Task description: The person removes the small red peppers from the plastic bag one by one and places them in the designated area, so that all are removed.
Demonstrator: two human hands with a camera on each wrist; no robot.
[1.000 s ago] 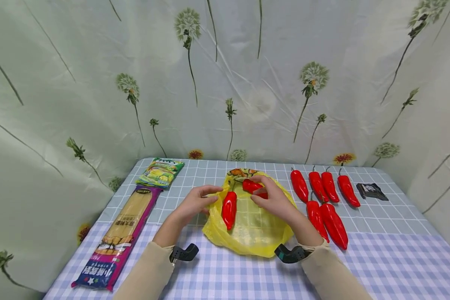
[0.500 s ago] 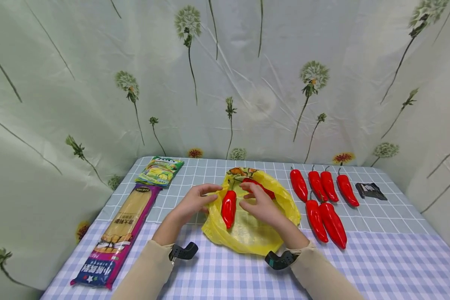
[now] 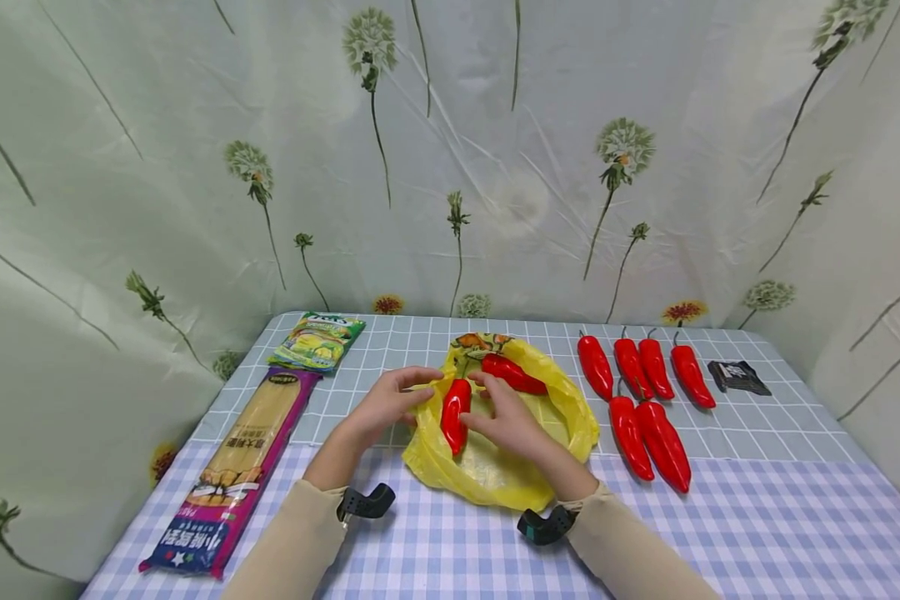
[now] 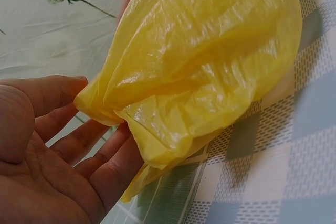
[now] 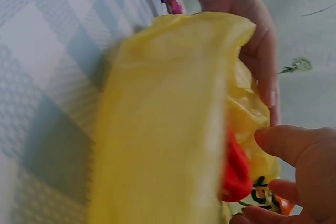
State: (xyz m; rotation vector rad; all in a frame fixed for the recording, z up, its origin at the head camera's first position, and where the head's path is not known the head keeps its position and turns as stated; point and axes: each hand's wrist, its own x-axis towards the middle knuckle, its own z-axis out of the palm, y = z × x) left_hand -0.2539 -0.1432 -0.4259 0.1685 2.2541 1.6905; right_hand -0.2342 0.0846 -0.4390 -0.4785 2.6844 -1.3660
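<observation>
A yellow plastic bag (image 3: 483, 487) lies with its mouth spread toward me on the table. My left hand (image 3: 388, 404) pinches the left edge of the bag between thumb and fingers; the left wrist view shows the yellow film (image 4: 178, 72) running between them. Inside lie two red peppers: one (image 3: 456, 410) upright along the left side, another (image 3: 513, 374) slanting near the back. Over the bag's mouth is my right hand (image 3: 512, 421), thumb and fingers apart, beside the left pepper. In the right wrist view it holds nothing visible; part of a red pepper (image 5: 236, 169) shows past the bag wall.
Several more red peppers (image 3: 663, 442) lie in a group right of the bag, with a small black packet (image 3: 738, 377) beyond. On the left are a long spaghetti pack (image 3: 232, 467) and a green-yellow snack bag (image 3: 318, 342). A flowered curtain (image 3: 420, 208) hangs behind the table.
My right hand lets go of the back pepper and moves left and toward me, ending beside the left pepper. The left hand keeps its place on the bag's edge.
</observation>
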